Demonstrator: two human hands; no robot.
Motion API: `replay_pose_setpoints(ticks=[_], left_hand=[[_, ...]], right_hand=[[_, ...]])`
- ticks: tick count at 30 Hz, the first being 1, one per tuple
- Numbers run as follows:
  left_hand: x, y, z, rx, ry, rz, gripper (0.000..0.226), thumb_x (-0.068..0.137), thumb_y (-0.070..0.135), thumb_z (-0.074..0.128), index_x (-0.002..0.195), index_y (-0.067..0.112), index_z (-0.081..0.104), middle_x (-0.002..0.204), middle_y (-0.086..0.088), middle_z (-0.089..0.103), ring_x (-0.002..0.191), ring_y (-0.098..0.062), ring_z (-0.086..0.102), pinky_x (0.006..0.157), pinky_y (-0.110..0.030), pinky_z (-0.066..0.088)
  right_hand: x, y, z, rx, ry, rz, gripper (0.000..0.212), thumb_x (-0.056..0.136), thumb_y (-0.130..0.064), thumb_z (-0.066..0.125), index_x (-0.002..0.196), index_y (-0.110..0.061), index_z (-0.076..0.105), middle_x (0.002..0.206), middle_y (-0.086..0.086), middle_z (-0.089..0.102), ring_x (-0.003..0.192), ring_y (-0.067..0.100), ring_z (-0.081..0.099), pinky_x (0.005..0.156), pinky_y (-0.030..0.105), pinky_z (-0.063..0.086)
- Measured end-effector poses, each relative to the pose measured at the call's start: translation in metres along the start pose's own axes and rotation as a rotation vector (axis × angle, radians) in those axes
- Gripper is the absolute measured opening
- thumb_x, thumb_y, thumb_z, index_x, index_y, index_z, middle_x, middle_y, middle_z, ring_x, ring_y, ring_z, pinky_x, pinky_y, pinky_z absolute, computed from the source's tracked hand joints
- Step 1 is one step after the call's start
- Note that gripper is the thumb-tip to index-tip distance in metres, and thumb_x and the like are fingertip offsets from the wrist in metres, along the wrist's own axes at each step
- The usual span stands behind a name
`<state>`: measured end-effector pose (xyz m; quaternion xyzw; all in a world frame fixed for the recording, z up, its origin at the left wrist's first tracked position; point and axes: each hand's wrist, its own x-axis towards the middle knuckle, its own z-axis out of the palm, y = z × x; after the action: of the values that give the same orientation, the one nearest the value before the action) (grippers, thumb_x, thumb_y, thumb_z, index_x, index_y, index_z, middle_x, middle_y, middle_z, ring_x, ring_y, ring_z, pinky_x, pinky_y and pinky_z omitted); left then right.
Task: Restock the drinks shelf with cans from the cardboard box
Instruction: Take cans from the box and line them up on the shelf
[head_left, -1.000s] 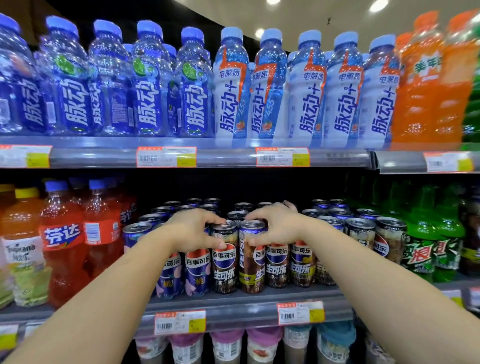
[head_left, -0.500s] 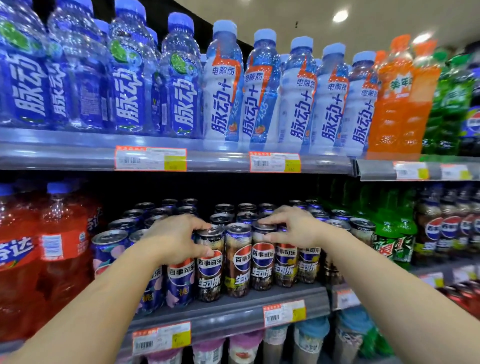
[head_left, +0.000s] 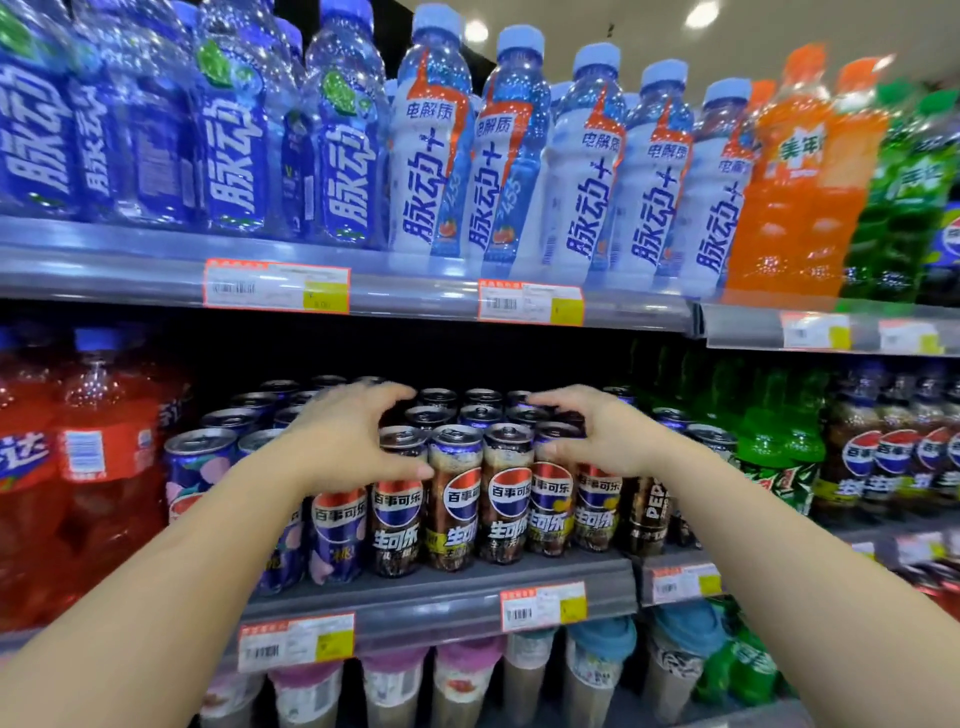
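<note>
Starting at the left, big red bottles (head_left: 88, 457) stand on the middle shelf (head_left: 441, 597). Next to them are purple cans (head_left: 200, 467), and then come the dark cola cans (head_left: 457, 493), packed close in rows near the front edge.

The left hand (head_left: 345, 441) curls around the left side of the front cans. Its thumb rests on the front of one dark can and its fingers (head_left: 384, 395) reach over the tops. The right hand (head_left: 597, 441) does the same on the right side. Both hands are half closed and touching the cans, not lifting any. I think they are squeezing the group together to make it neat.

To do this well, push from both sides at once, gently, low enough that no can tips. Keep the labels facing out and the front row even with the shelf edge. Watch the cans at the ends so they do not bump their neighbours.

The cans are tall and thin, with shiny silver tops and a red, white and blue circle on the front. They look smooth, so they may slide easily.

Further right stand green bottles (head_left: 779, 452). The cardboard box is not in view.
</note>
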<state>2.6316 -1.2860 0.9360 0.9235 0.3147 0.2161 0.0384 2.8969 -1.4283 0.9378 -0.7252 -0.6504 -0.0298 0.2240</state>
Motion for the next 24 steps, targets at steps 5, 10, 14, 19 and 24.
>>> replay_pose_setpoints(ticks=[5, 10, 14, 19, 24], left_hand=[[0.022, 0.054, 0.023, -0.075, 0.039, 0.072, 0.093, 0.056, 0.082, 0.054, 0.137, 0.036, 0.043, 0.134, 0.0, 0.051, 0.126, -0.021, 0.046, 0.107, -0.038, 0.037], [0.05, 0.12, 0.053, 0.044, -0.012, 0.112, 0.073, 0.075, 0.068, 0.059, 0.138, 0.035, 0.042, 0.142, -0.001, 0.045, 0.132, -0.022, 0.039, 0.113, -0.043, 0.026], [0.065, 0.136, 0.065, 0.185, -0.076, 0.051, 0.071, 0.074, 0.069, 0.057, 0.137, 0.04, 0.042, 0.143, 0.001, 0.043, 0.134, -0.023, 0.036, 0.117, -0.05, 0.012], [0.069, 0.141, 0.068, 0.214, -0.009, 0.012, 0.06, 0.07, 0.07, 0.061, 0.124, 0.043, 0.056, 0.138, 0.003, 0.049, 0.135, -0.018, 0.035, 0.118, -0.051, 0.0], [0.071, 0.152, 0.071, 0.242, 0.039, -0.047, 0.063, 0.064, 0.074, 0.063, 0.116, 0.038, 0.061, 0.13, 0.002, 0.053, 0.131, -0.019, 0.039, 0.117, -0.051, -0.002]], right_hand=[[-0.011, 0.04, -0.026, -0.01, 0.125, 0.041, 0.027, 0.09, -0.031, 0.062, 0.116, -0.025, 0.066, 0.116, -0.002, 0.06, 0.114, 0.016, 0.057, 0.1, 0.031, 0.043], [-0.022, 0.076, -0.034, -0.103, 0.118, 0.031, 0.033, 0.084, -0.053, 0.06, 0.111, -0.035, 0.067, 0.108, -0.002, 0.063, 0.104, 0.02, 0.058, 0.094, 0.038, 0.047], [-0.022, 0.072, -0.031, -0.253, 0.103, 0.039, 0.054, 0.077, -0.068, 0.057, 0.121, -0.037, 0.059, 0.113, 0.001, 0.06, 0.111, 0.025, 0.053, 0.094, 0.039, 0.043], [-0.013, 0.059, -0.021, -0.42, 0.064, 0.074, 0.062, 0.074, -0.077, 0.052, 0.124, -0.041, 0.057, 0.122, -0.003, 0.059, 0.118, 0.023, 0.048, 0.098, 0.042, 0.032], [-0.014, 0.078, -0.034, -0.227, -0.076, 0.058, 0.06, 0.072, -0.077, 0.053, 0.125, -0.05, 0.054, 0.134, -0.013, 0.055, 0.128, 0.017, 0.044, 0.104, 0.039, 0.025]])
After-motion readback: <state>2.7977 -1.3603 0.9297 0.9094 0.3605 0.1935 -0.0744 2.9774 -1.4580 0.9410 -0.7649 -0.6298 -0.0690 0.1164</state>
